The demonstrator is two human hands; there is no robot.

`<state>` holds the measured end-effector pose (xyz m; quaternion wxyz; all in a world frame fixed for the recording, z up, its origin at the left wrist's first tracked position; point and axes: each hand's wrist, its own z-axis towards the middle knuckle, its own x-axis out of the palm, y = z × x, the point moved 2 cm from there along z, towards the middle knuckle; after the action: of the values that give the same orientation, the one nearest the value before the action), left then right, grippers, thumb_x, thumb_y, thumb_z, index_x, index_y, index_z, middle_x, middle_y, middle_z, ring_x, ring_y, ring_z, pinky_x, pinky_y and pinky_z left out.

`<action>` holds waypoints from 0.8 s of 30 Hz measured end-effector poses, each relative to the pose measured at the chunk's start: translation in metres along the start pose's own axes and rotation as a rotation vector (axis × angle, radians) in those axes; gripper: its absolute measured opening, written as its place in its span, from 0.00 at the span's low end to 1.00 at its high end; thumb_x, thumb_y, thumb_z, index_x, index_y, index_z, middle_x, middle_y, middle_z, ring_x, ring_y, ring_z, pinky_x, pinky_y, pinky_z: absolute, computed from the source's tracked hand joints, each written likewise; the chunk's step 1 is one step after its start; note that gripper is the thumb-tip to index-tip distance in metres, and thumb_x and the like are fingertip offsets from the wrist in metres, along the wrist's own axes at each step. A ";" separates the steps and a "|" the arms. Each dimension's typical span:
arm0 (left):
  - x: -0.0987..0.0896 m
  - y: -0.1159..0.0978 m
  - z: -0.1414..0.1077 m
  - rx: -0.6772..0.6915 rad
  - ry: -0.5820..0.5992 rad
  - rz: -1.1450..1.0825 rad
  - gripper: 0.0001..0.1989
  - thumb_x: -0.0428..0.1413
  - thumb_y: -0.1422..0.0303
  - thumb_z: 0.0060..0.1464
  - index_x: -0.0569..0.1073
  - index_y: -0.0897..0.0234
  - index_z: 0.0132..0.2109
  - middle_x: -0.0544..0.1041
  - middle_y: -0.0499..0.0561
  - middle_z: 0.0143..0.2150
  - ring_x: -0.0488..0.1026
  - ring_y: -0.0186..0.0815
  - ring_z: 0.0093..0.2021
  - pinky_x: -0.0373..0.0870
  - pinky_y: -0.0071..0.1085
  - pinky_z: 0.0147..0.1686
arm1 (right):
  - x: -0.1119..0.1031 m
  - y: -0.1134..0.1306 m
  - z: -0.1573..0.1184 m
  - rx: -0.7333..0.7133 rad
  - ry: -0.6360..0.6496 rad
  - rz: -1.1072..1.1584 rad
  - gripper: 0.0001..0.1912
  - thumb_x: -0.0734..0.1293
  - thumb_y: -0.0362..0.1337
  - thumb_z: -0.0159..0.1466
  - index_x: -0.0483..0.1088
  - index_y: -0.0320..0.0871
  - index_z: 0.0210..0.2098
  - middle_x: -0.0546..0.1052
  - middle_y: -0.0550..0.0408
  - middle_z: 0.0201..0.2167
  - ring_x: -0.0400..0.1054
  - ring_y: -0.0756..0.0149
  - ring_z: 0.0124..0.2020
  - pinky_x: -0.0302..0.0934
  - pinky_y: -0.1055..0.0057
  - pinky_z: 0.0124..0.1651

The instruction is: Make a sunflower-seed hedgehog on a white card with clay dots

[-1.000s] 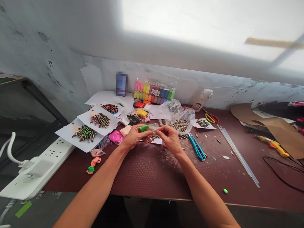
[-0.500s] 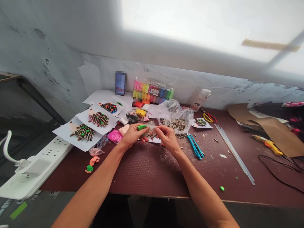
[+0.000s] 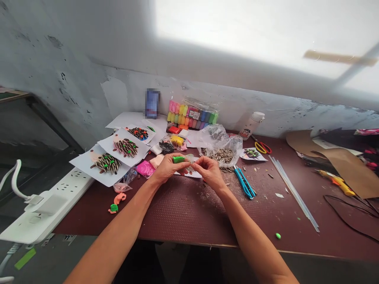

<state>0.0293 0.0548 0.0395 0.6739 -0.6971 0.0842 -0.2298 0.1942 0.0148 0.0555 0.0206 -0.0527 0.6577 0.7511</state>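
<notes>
My left hand (image 3: 169, 169) is closed around a small clear plastic bag with bright green modelling clay (image 3: 178, 159) in it. The fingers of my right hand (image 3: 209, 169) pinch the bag's clear open-looking end (image 3: 189, 158), close beside the left fingertips. Under the hands lies a white paper card (image 3: 194, 174), mostly covered by them. Behind the right hand, a clear bag (image 3: 211, 136) spills striped sunflower seeds (image 3: 223, 155). A blue utility knife (image 3: 244, 183) rests to the right of that hand. Pink clay (image 3: 145, 169) lies left of my left hand.
Cards with seed-covered hedgehogs (image 3: 107, 162) are stacked at left, beside a white power strip (image 3: 47, 209). Packs of coloured clay (image 3: 192, 115) stand by the wall. Rightward are scissors (image 3: 262, 147), glue sticks (image 3: 293, 193), a yellow glue gun (image 3: 337, 182) and a green clay bit (image 3: 278, 236).
My hands have drawn slightly closer together around the clear bag's end, the green clay still in the left. The whole view has shifted a little.
</notes>
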 end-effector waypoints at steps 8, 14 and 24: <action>0.003 -0.004 -0.002 0.036 0.017 -0.008 0.22 0.70 0.52 0.44 0.77 0.68 0.31 0.81 0.52 0.30 0.75 0.33 0.23 0.73 0.28 0.24 | -0.002 0.002 -0.001 -0.001 0.001 0.034 0.25 0.73 0.60 0.55 0.67 0.44 0.24 0.70 0.61 0.19 0.59 0.72 0.22 0.57 0.73 0.27; 0.003 -0.004 -0.002 0.029 0.095 -0.016 0.22 0.68 0.50 0.48 0.78 0.68 0.33 0.82 0.55 0.34 0.77 0.34 0.26 0.74 0.29 0.26 | 0.000 -0.002 -0.001 0.047 -0.002 0.117 0.26 0.74 0.60 0.54 0.66 0.44 0.24 0.69 0.61 0.20 0.58 0.74 0.22 0.57 0.74 0.28; 0.005 -0.001 0.000 -0.001 0.055 0.003 0.23 0.72 0.52 0.40 0.77 0.67 0.34 0.79 0.50 0.27 0.75 0.33 0.24 0.72 0.27 0.24 | 0.000 -0.002 0.000 0.036 0.020 0.063 0.24 0.74 0.58 0.53 0.68 0.44 0.26 0.69 0.61 0.20 0.57 0.74 0.21 0.54 0.74 0.26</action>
<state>0.0331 0.0531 0.0419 0.6714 -0.6907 0.1038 -0.2479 0.1941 0.0155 0.0534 -0.0088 -0.0390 0.6725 0.7390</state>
